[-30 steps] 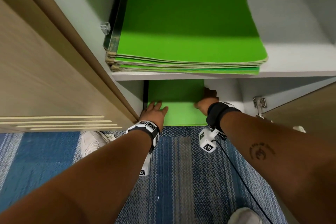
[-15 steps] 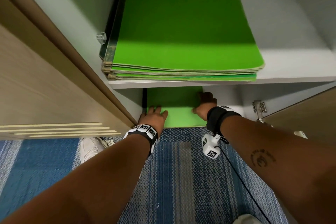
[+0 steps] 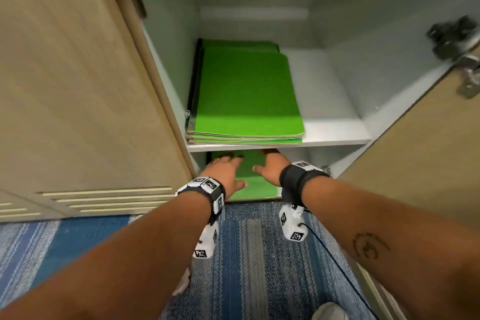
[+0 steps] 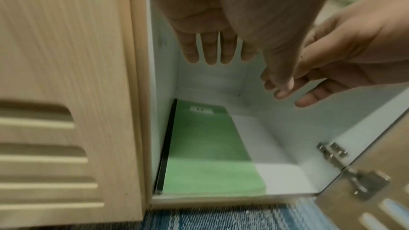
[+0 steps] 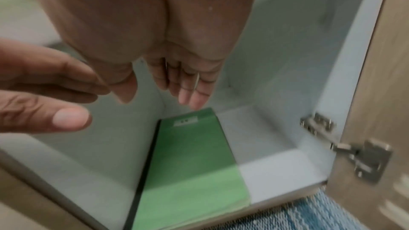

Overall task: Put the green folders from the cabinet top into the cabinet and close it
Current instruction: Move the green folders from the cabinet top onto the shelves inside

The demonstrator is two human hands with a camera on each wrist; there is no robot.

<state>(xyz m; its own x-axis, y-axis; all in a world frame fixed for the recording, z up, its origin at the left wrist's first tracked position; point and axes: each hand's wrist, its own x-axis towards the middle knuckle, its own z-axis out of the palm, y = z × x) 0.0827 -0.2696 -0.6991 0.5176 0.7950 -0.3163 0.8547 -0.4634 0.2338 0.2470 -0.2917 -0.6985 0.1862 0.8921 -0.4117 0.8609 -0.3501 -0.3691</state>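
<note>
Both hands hang at the mouth of the cabinet's (image 3: 337, 34) lower compartment, above a green folder (image 4: 208, 155) that lies flat on its floor against the left wall. The left hand (image 3: 226, 171) has its fingers (image 4: 210, 50) straight and slightly apart, holding nothing; the wrist views show it clear of the folder. The right hand (image 3: 270, 167) is also empty, with fingers (image 5: 188, 83) straight and close together, thumb out to the side. On the shelf (image 3: 335, 135) above, a stack of green folders (image 3: 246, 96) sits pushed to the left side. The door (image 3: 415, 189) stands open on the right, its metal hinge (image 5: 354, 153) visible. Blue striped carpet (image 3: 259, 267) covers the floor.
</note>
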